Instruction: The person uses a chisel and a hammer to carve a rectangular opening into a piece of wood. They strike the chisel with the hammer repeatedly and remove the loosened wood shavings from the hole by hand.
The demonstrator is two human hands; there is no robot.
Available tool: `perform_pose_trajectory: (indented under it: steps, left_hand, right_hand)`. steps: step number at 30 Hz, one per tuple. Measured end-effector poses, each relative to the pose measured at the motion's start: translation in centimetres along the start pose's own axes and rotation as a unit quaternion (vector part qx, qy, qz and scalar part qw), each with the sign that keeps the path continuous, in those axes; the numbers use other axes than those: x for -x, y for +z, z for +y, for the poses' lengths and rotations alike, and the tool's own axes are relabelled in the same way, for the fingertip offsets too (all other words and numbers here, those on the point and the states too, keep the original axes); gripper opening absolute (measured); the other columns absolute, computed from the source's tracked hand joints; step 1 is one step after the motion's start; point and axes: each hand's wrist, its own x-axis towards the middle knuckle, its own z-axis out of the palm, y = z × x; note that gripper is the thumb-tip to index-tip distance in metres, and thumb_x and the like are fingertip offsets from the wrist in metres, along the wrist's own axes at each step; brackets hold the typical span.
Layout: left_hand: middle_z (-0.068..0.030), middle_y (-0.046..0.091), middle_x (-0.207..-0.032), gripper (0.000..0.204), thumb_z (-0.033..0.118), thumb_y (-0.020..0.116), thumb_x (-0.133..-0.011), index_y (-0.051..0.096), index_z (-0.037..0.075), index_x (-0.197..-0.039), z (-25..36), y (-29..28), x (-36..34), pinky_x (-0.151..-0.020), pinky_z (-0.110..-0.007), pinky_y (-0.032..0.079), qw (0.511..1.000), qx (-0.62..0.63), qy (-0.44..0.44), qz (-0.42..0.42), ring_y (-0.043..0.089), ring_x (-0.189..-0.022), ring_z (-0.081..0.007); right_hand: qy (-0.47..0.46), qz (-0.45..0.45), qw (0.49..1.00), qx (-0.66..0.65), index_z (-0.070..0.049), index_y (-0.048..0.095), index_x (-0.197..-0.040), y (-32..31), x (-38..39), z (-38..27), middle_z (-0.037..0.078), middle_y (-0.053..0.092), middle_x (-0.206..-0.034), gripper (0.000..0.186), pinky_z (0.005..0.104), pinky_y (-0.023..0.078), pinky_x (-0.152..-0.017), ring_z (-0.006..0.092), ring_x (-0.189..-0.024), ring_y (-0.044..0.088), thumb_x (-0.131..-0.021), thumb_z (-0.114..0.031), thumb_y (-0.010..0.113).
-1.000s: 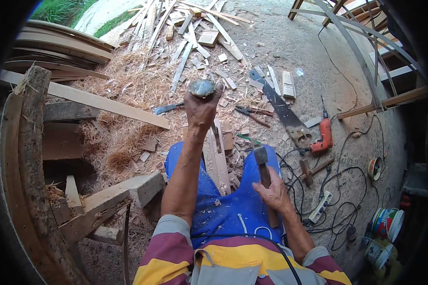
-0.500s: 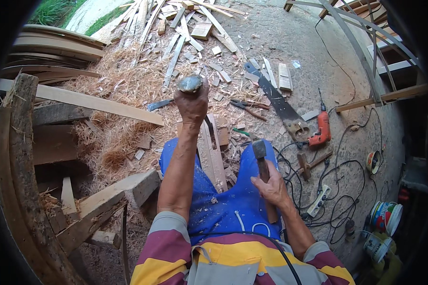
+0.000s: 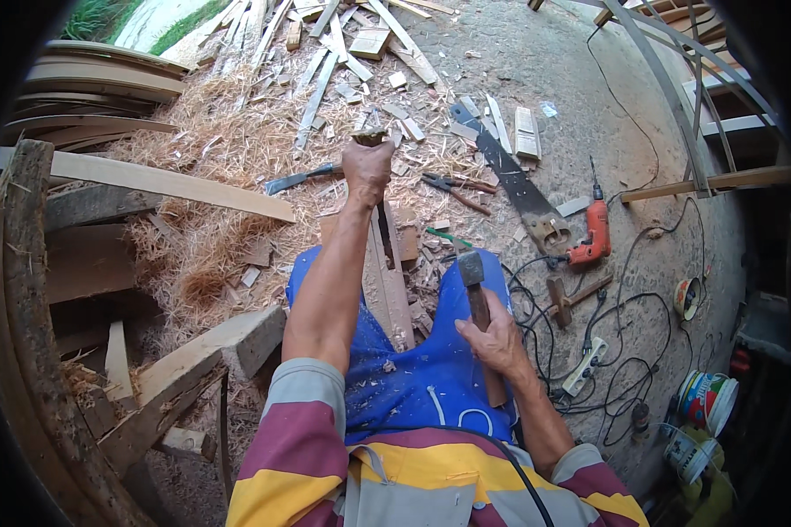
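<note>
My left hand (image 3: 366, 169) is closed in a fist around an upright chisel, whose battered round butt (image 3: 369, 137) shows above the fingers. Its lower part is mostly hidden by the hand and forearm. Below the fist, a pale piece of wood (image 3: 396, 299) with a dark slot lies between my blue-trousered knees. My right hand (image 3: 499, 341) grips the wooden handle of a hammer (image 3: 471, 268) over my right thigh, its metal head pointing away from me. Past the left hand, a second blade-like tool (image 3: 294, 180) lies on the shavings.
Pincers (image 3: 455, 191), a handsaw (image 3: 523, 189) and an orange drill (image 3: 593, 233) lie ahead to the right. Cables run around a white power strip (image 3: 586, 367) and a wooden marking gauge (image 3: 574, 301). Heavy timber (image 3: 198, 360) stands at left; offcuts (image 3: 371, 42) lie ahead.
My left hand has shifted slightly right, and the chisel's butt has tilted away, showing less of its round face. My right hand and hammer have barely moved; the whole view has shifted a little.
</note>
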Motion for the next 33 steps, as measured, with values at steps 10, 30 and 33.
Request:
perform_pose_trajectory:
  steps: [10,30,33]
  left_hand:
    - [0.0009,0.060,-0.061,0.012,0.010,0.071,-0.078,0.065,0.002,-0.070,-2.5,-1.1,-0.8,-0.054,-0.029,0.044,0.992,-0.072,-0.064,0.078,0.055,-0.055,-0.0106]
    - [-0.0070,0.070,-0.068,0.021,0.020,0.073,-0.080,0.071,-0.001,-0.077,-2.1,-0.1,0.8,-0.062,-0.036,0.049,0.994,-0.088,0.013,0.068,0.065,-0.065,-0.0155]
    - [-0.0065,0.070,-0.068,0.023,0.022,0.074,-0.083,0.071,-0.001,-0.079,-0.7,0.8,2.8,-0.062,-0.037,0.050,0.994,-0.053,0.030,0.086,0.065,-0.065,-0.0167]
  right_hand:
    - [-0.004,-0.024,1.000,0.009,0.001,0.049,-0.135,-0.2,1.0,-1.5,0.012,0.064,-0.082,0.063,0.0389,0.053,-0.071,0.0230,-0.075,0.065,-0.083,-0.025,0.075]
    - [-0.193,-0.080,0.852,0.479,-0.003,0.051,-0.120,-2.0,-18.9,-21.3,0.025,0.069,-0.094,0.035,0.0500,0.053,-0.081,0.0418,-0.093,0.068,-0.085,-0.010,0.054]
    - [-0.213,-0.089,0.875,0.426,-0.004,0.053,-0.118,-3.4,-20.0,-18.0,0.020,0.066,-0.091,0.036,0.0457,0.052,-0.077,0.0364,-0.086,0.067,-0.086,-0.017,0.061]
